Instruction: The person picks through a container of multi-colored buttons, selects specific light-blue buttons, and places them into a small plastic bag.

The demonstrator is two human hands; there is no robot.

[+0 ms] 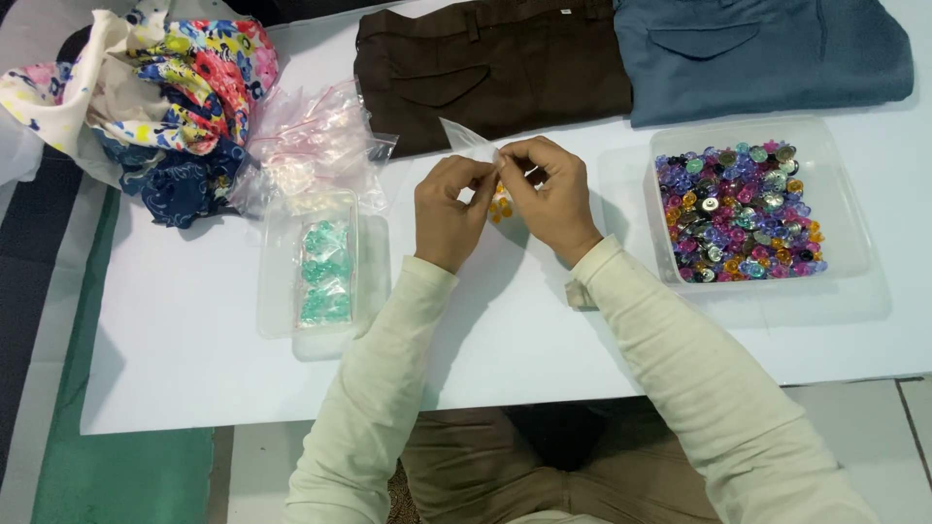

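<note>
Between the fingertips of the left hand (449, 212) and the right hand (550, 199), a small bag (470, 143) of thin clear plastic film is showing a glossy, crinkled surface, with glossy orange beads (501, 206) hanging just below the pinch. To the left of the grip, a heap of the same shiny film bags (313, 146) is lying by a clear smooth plastic tray (277, 291) holding glossy teal pieces, and beyond it matt printed floral cloth (180, 78) is lying bunched. To the right, a clear plastic tub (845, 209) is holding glossy faceted beads and some metallic-looking buttons, while beyond the grip matt woven brown trousers (495, 68) and blue trousers (767, 53) are resting on the smooth, matt white tabletop (194, 378).
</note>
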